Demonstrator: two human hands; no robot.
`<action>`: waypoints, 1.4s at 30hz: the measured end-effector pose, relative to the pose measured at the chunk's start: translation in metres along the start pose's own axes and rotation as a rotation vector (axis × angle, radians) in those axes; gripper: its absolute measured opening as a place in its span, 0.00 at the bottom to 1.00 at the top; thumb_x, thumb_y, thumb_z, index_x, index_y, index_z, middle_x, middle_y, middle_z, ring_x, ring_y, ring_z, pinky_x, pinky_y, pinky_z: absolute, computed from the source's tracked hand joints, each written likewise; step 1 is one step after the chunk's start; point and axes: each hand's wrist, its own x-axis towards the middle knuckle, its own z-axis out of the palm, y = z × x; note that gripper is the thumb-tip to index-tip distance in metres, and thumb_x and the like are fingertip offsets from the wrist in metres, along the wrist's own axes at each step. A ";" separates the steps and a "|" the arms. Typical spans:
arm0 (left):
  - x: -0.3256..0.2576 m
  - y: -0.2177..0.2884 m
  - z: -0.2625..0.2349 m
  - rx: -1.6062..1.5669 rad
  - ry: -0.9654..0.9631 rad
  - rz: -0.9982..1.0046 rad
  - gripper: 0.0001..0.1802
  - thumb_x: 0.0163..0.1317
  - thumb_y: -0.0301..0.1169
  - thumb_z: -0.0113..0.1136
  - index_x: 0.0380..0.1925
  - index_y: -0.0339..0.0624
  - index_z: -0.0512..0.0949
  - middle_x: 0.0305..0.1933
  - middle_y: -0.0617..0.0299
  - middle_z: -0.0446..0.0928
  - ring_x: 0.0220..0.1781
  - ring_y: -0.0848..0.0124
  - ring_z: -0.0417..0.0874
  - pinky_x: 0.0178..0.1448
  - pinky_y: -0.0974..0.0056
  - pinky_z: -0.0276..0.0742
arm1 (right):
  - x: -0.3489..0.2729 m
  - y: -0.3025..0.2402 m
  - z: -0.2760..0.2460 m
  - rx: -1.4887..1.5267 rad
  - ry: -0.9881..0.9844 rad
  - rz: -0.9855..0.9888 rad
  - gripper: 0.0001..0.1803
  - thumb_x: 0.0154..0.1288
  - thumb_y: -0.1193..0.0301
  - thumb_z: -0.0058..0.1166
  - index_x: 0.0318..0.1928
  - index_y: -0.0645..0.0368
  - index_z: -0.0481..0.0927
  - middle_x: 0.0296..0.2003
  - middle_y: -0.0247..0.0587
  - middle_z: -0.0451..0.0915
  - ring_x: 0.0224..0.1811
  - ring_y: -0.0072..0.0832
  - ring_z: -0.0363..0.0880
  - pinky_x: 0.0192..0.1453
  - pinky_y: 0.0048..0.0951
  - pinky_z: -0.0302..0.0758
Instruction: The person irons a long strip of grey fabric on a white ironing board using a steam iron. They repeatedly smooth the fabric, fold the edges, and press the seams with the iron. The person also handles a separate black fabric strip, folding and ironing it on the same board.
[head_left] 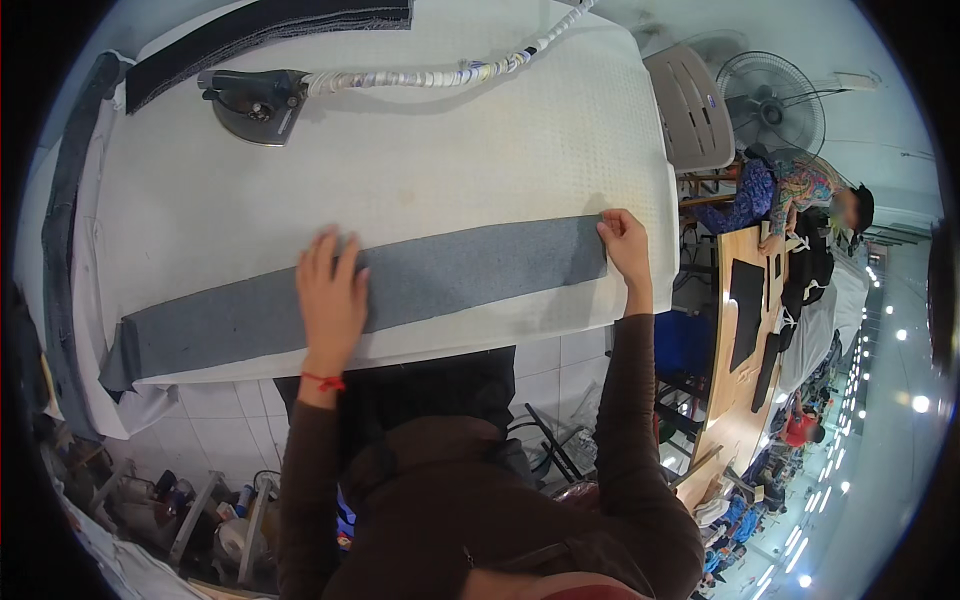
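Observation:
A long grey-blue strip of fabric (460, 265) lies across the near part of a white padded ironing table (430, 170), its left end folded over at the table's edge. My left hand (332, 295) rests on the strip left of its middle, palm down with the fingers stretched out. At the strip's right end, my right hand (626, 240) pinches the far corner between thumb and fingers. Away from both hands, an iron (258, 105) sits at the table's far left, its wrapped hose (420, 76) running off to the right.
Dark fabric pieces (270, 38) are stacked at the far left edge. More dark cloth (62, 230) hangs along the left side. To the right stand a beige chair (690, 105), a fan (770, 105) and a wooden table (735, 350) where another person (805, 190) works.

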 end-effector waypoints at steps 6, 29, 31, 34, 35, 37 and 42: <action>0.062 0.102 0.043 -0.257 0.016 0.143 0.19 0.65 0.28 0.78 0.55 0.45 0.86 0.58 0.57 0.83 0.62 0.52 0.80 0.64 0.46 0.74 | 0.029 -0.032 -0.018 -0.045 -0.159 -0.178 0.14 0.70 0.81 0.71 0.54 0.63 0.90 0.39 0.42 0.91 0.40 0.29 0.87 0.50 0.32 0.84; -0.111 -0.249 -0.118 0.586 0.982 -1.094 0.32 0.68 0.43 0.82 0.60 0.28 0.82 0.61 0.41 0.84 0.63 0.46 0.85 0.70 0.48 0.78 | 0.003 0.035 -0.023 -0.029 -0.208 0.108 0.11 0.77 0.73 0.73 0.41 0.61 0.80 0.30 0.25 0.70 0.33 0.19 0.65 0.40 0.28 0.67; -0.114 -0.293 -0.135 0.500 1.134 -1.281 0.40 0.65 0.50 0.84 0.59 0.24 0.81 0.60 0.39 0.85 0.61 0.48 0.87 0.67 0.52 0.82 | 0.007 0.040 -0.021 -0.076 -0.186 0.038 0.10 0.80 0.75 0.68 0.41 0.61 0.79 0.30 0.25 0.69 0.33 0.18 0.63 0.39 0.28 0.65; -0.105 -0.323 -0.156 -0.041 1.145 -1.348 0.41 0.64 0.59 0.85 0.49 0.25 0.86 0.45 0.49 0.88 0.47 0.57 0.89 0.57 0.55 0.84 | 0.007 0.037 -0.020 -0.165 -0.116 -0.056 0.08 0.83 0.74 0.65 0.44 0.62 0.79 0.31 0.30 0.72 0.34 0.22 0.68 0.41 0.31 0.69; -0.092 -0.327 -0.164 -0.059 1.061 -1.330 0.37 0.66 0.57 0.85 0.47 0.26 0.87 0.42 0.53 0.87 0.44 0.61 0.87 0.54 0.57 0.83 | 0.006 0.041 -0.023 -0.204 -0.071 -0.094 0.08 0.85 0.73 0.63 0.46 0.63 0.79 0.32 0.33 0.75 0.34 0.25 0.71 0.42 0.32 0.71; -0.111 -0.345 -0.196 -0.028 0.915 -1.300 0.31 0.68 0.52 0.84 0.44 0.29 0.88 0.37 0.60 0.86 0.39 0.67 0.83 0.48 0.59 0.82 | -0.001 0.030 -0.012 -0.239 -0.015 -0.141 0.08 0.87 0.71 0.60 0.51 0.64 0.79 0.35 0.40 0.79 0.37 0.31 0.77 0.45 0.36 0.75; -0.092 -0.367 -0.297 -0.475 1.227 -0.699 0.20 0.80 0.40 0.74 0.31 0.46 0.76 0.31 0.72 0.70 0.34 0.76 0.70 0.40 0.65 0.68 | -0.019 -0.023 -0.024 -0.258 0.291 -0.241 0.19 0.92 0.62 0.56 0.64 0.68 0.78 0.48 0.54 0.87 0.51 0.42 0.86 0.60 0.39 0.80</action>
